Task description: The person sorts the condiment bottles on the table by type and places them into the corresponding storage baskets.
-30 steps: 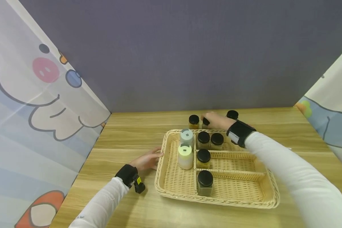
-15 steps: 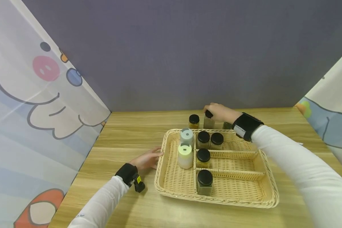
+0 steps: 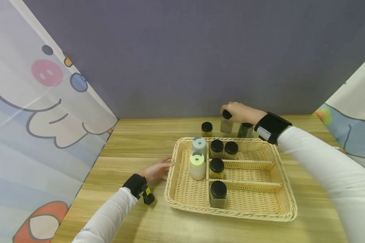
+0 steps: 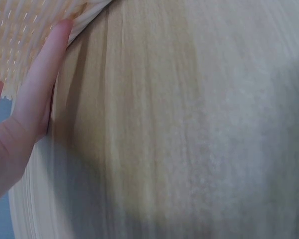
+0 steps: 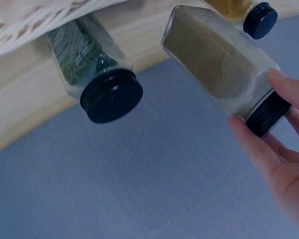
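Observation:
Behind the wicker basket [image 3: 231, 212], my right hand [image 3: 238, 112] pinches the black lid of a glass jar [image 3: 226, 125]. In the right wrist view the fingers of that hand [image 5: 284, 159] grip the lid, and brown powder fills the tilted jar [image 5: 214, 59]. A jar of green flakes [image 3: 244, 130] stands just to its right, a yellow one [image 3: 207, 129] to its left. My left hand [image 3: 156, 169] rests with relaxed fingers against the basket's left side; the left wrist view shows that hand [image 4: 27, 109] touching the wicker wall [image 4: 20, 40].
In the basket's left section stand a pale blue-lidded bottle [image 3: 199, 144] and a yellow-lidded bottle [image 3: 197, 168]. Several black-lidded jars, one of them at the front [image 3: 218, 194], stand in the right compartments. A grey wall [image 3: 213, 60] rises behind the wooden table [image 3: 140, 138].
My right hand has lifted the brown-powder jar from behind the basket, moving up and slightly right. The green-flake jar shows more fully. My left hand has stayed in place.

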Tool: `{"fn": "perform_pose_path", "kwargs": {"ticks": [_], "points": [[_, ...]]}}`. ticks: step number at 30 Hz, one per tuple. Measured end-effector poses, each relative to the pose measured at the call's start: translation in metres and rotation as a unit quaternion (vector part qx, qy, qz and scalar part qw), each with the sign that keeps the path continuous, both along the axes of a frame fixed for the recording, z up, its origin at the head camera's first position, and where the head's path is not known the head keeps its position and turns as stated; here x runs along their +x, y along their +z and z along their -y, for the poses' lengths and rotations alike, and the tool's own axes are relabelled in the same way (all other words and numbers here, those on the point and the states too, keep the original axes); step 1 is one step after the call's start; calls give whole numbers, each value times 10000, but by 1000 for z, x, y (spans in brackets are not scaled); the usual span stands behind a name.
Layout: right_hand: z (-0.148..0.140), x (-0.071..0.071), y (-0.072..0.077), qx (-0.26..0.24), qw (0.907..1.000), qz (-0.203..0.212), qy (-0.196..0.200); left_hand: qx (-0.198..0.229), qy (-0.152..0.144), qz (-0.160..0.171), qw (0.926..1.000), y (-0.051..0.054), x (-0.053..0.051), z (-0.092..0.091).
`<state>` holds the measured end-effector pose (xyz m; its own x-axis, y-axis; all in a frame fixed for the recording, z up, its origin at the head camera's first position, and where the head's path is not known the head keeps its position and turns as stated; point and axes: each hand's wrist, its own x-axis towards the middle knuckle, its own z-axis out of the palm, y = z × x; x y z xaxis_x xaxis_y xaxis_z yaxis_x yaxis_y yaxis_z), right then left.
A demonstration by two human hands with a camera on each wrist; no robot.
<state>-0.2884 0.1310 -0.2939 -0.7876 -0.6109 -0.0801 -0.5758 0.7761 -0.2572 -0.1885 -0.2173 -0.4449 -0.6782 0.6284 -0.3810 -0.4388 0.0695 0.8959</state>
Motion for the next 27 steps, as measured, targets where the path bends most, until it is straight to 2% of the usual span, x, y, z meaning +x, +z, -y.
{"fn": "perform_pose_path", "kwargs": {"ticks": [12, 27], "points": [[-11, 8, 14, 101, 9999, 23, 7, -1, 5, -5, 10000, -2, 0, 1], [-30, 18, 28, 136, 9998, -171, 30, -33, -17, -46, 10000, -1, 0, 1]]}}
